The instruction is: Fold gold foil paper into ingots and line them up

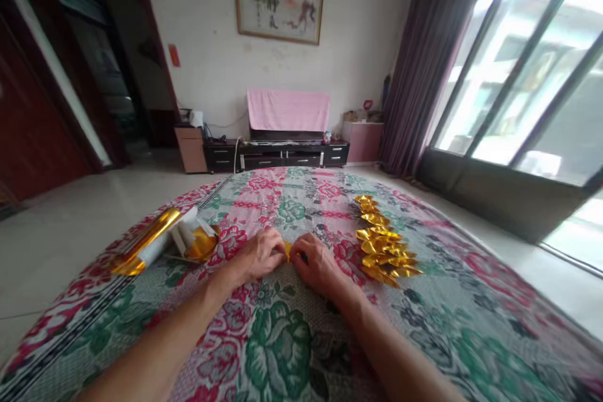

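Observation:
Near the middle of the flowered tablecloth point(277, 339), a small piece of gold foil point(287, 250) shows between my two hands. My left hand point(265, 254) pinches its left side, and my right hand point(311, 259) pinches its right side, fingers curled. Most of the foil is hidden by the fingers. To the right lie several folded gold foil pieces point(382, 240) in an overlapping row. On the left are a shiny gold foil roll point(157, 235) and an opened white packet point(186, 240) with gold sheets in it.
Beyond the round table's far edge stands a low black cabinet point(282, 156) with a pink cloth point(288, 110) above it. A framed picture point(279, 6) hangs on the wall. A purple curtain point(426, 56) and large windows are at the right; a dark doorway is at the left.

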`<state>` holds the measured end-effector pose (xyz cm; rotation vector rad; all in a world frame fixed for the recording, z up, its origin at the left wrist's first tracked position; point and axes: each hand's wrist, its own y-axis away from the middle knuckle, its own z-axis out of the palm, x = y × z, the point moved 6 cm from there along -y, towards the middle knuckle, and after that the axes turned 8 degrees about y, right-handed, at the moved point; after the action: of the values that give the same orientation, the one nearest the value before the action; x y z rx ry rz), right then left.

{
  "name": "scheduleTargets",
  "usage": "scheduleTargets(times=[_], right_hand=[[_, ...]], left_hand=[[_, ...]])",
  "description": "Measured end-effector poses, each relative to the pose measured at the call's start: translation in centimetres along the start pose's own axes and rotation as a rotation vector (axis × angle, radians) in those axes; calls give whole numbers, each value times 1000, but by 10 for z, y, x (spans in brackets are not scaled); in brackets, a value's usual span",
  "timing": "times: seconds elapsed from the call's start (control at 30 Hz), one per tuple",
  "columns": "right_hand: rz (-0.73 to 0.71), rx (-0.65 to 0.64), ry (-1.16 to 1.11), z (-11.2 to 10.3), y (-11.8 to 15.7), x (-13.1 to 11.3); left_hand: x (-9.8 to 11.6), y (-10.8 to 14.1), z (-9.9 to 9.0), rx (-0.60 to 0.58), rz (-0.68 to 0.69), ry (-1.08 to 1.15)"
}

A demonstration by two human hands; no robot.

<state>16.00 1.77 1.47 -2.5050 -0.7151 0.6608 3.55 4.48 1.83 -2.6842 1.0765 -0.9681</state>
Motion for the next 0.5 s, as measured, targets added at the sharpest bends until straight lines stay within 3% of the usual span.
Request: scheduleTargets(times=[0.2, 0.5], right_hand=[[19, 0, -14, -3, 1, -4], [0, -31, -7, -4, 1, -5]], left_hand=[[5, 3, -8, -47, 90, 64], [6, 5, -12, -36, 108, 93]])
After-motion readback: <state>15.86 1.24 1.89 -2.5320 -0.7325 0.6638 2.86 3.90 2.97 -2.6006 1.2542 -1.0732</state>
